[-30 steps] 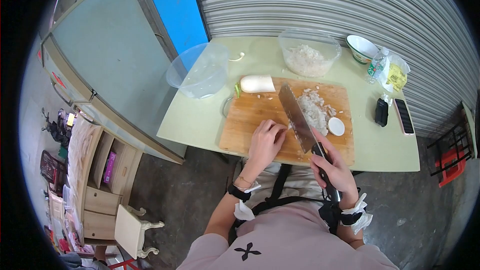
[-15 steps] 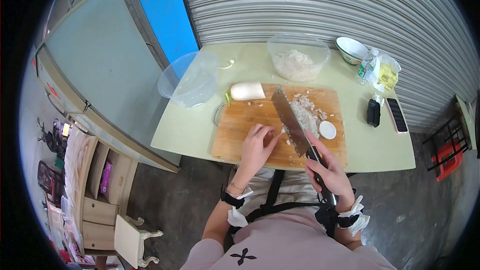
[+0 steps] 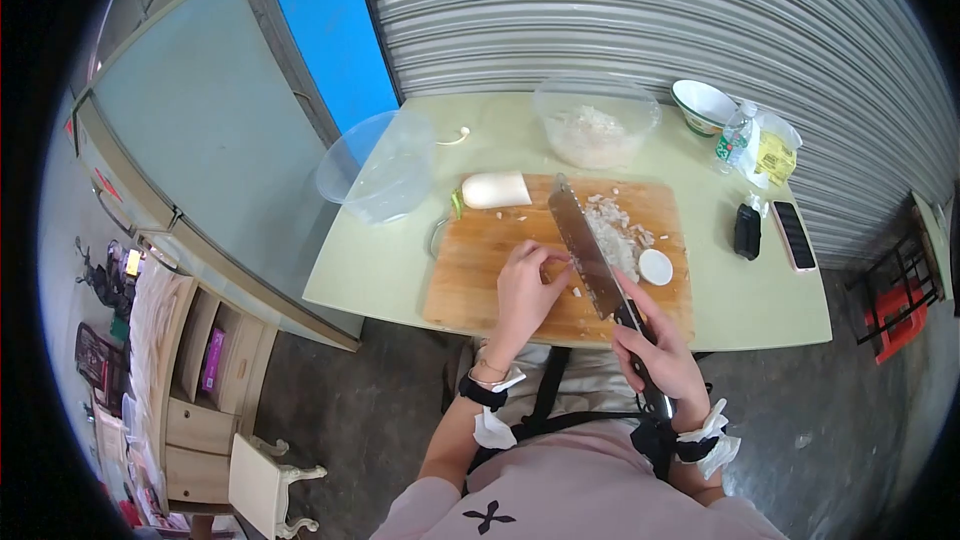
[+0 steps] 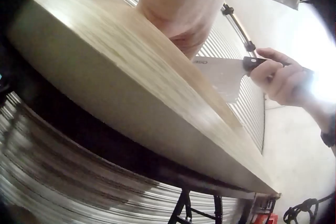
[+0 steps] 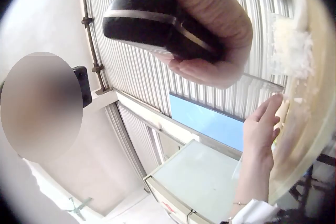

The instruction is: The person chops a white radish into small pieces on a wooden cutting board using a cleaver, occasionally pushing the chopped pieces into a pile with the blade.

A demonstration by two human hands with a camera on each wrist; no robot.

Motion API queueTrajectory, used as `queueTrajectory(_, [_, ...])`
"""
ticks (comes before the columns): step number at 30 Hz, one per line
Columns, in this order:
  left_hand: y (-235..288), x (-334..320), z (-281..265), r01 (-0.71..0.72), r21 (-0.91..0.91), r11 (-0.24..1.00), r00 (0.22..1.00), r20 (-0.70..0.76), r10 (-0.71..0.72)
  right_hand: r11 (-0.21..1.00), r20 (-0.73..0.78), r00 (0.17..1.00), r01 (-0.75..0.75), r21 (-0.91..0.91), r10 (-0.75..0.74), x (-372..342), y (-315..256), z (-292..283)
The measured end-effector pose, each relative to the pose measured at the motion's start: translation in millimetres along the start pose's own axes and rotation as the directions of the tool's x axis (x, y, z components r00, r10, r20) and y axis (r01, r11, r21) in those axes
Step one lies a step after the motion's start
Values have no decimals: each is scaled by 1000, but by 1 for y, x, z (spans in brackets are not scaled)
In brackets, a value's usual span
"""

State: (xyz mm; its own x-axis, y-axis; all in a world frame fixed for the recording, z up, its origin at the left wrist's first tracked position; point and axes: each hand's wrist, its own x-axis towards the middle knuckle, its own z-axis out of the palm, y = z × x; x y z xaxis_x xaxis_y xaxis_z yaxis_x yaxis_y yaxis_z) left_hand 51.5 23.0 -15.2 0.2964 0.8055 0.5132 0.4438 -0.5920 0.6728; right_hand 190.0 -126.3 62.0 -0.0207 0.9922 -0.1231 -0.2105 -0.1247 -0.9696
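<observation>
My right hand (image 3: 662,355) grips the black handle of a cleaver (image 3: 582,245); its broad blade, dotted with small white bits, slants over the wooden cutting board (image 3: 465,285). My left hand (image 3: 527,285) is bent over the board, its fingertips right at the blade's left side. In the right wrist view, the left index finger reaches to the blade's tip end; I cannot tell whether the fingers pinch a bit. Chopped white radish (image 3: 612,230) lies right of the blade, beside a round radish slice (image 3: 655,267). A radish piece (image 3: 496,190) with a green stub lies at the board's upper left.
Behind the board stands a clear tub (image 3: 597,120) of shredded white food. Another clear tub (image 3: 375,165) is at the left table edge. A bowl (image 3: 704,108), a bottle (image 3: 736,137), a black case (image 3: 747,230) and a phone (image 3: 794,236) are at right.
The view has shifted slightly. My left fingers drew back a little from the blade, then returned to it. The cleaver stays in my right hand at nearly the same slant.
</observation>
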Motion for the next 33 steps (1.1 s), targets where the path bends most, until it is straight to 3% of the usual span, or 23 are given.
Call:
queueTrajectory(12, [-2,-4,-2,-72,90,993,997,3,72,1000,-11,1000,1,5,-1,-1,-1,-3])
queueTrajectory(33, [-14,-25,-3,-108,-22,994,993,48,109,1000,28,999,-23,9,23,5,5,1])
